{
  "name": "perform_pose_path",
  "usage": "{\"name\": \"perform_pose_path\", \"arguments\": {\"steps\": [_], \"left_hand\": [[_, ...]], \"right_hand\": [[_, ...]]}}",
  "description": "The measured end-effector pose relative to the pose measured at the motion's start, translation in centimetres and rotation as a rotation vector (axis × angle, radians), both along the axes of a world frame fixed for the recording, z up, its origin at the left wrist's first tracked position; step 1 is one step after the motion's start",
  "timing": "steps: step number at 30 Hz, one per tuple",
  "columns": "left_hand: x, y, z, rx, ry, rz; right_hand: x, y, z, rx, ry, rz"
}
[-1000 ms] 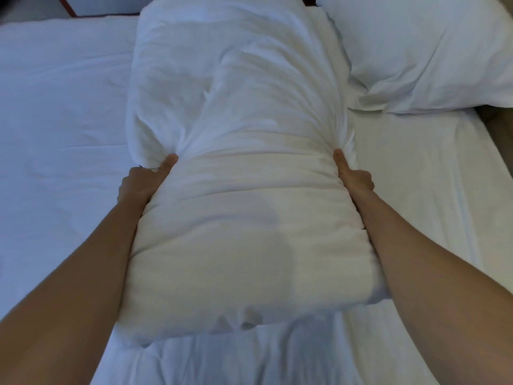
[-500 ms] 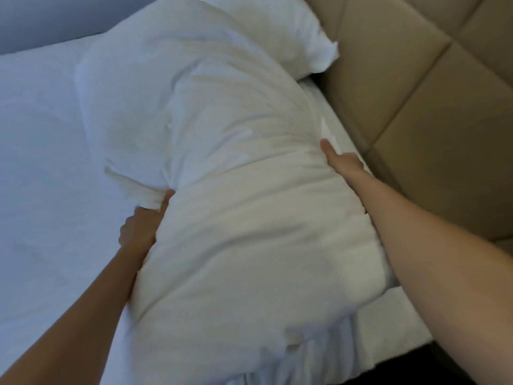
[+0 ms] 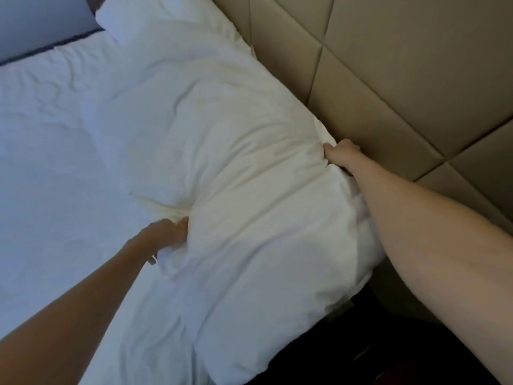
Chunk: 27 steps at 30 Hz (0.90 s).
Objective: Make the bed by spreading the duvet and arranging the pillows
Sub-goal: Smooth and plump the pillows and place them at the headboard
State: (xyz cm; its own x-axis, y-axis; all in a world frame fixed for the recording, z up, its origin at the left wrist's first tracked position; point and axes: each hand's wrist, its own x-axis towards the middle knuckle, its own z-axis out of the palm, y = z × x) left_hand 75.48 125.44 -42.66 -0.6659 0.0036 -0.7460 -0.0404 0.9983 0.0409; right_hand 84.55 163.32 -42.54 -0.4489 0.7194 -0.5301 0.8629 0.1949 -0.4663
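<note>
Pillow (image 3: 244, 173) lies on bed (image 3: 50, 162) against headboard (image 3: 402, 79); left hand (image 3: 169, 234) and right hand (image 3: 340, 151) grip pinching pillow sides.

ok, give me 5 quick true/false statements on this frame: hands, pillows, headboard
1. Both hands grip the same pillow. True: the left hand holds the near pillow at its mattress-side edge, and the right hand holds its headboard-side edge.
2. The headboard is dark wood. False: the headboard is tan padded panels.
3. A second pillow lies farther along the headboard. True: the far pillow sits beyond the held one.
4. The right hand is flat on the sheet. False: its fingers are closed on the pillow's edge next to the headboard.
5. The duvet covers the mattress. False: no duvet shows, only a wrinkled white sheet.
</note>
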Motion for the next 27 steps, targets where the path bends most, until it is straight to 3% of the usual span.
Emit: {"name": "perform_pose_path", "arguments": {"steps": [3, 11, 18, 27], "left_hand": [[-0.2, 0.3, 3.5, -0.065, 0.037, -0.153], [-4.3, 4.3, 13.8, 0.096, 0.392, -0.206], [-9.3, 5.2, 21.0, 0.217, 0.416, -0.248], [-17.8, 5.4, 22.6, 0.376, 0.319, -0.221]], "right_hand": [[0.2, -0.6, 3.5, -0.002, 0.022, 0.036], [-3.2, -3.0, 12.9, -0.016, 0.149, 0.201], [-7.1, -6.1, 19.8, 0.02, 0.202, 0.346], [-13.4, -7.5, 24.5, -0.016, 0.22, 0.354]]}}
